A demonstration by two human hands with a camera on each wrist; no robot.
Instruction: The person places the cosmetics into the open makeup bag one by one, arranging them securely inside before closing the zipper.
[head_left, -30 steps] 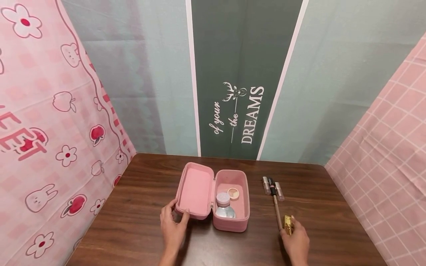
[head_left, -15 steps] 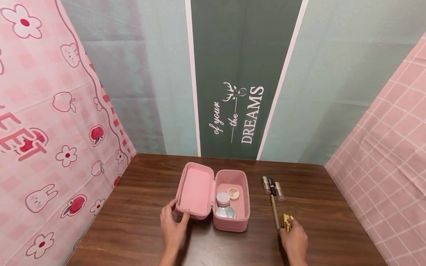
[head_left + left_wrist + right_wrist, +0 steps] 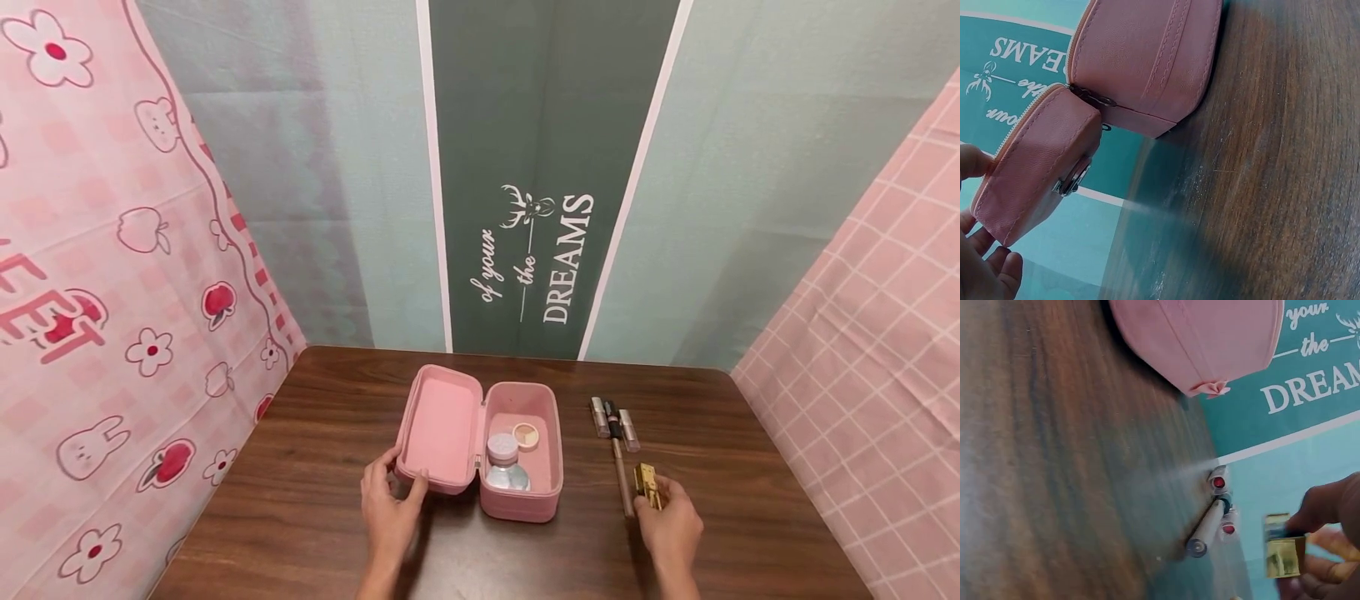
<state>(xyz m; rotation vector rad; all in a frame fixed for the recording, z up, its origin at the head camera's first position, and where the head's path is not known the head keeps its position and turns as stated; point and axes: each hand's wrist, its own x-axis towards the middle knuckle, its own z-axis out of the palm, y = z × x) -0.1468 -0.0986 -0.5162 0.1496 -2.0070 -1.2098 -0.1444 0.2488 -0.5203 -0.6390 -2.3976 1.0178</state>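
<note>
In the head view, holds the case's point(image 3: 519, 507) lid point(image 3: 442, 425) by its seven-o'clock corner with the left hand point(image 3: 388, 510), apparently to keep it folded back, and pinches the box point(image 3: 646, 479) at half past three from the case with the right hand point(image 3: 671, 527). In the left wrist view, clasps the lid between thumb point(image 3: 974, 161) and fingers point(image 3: 1009, 271). In the right wrist view, grips the box near four o'clock, probably leaving its far end free; looks shiny, gold, squared, with a darker patch.

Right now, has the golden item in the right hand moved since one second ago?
Yes, slightly: in the head view, the golden item in the right hand appears higher, nearer the far edge of the table.
</note>
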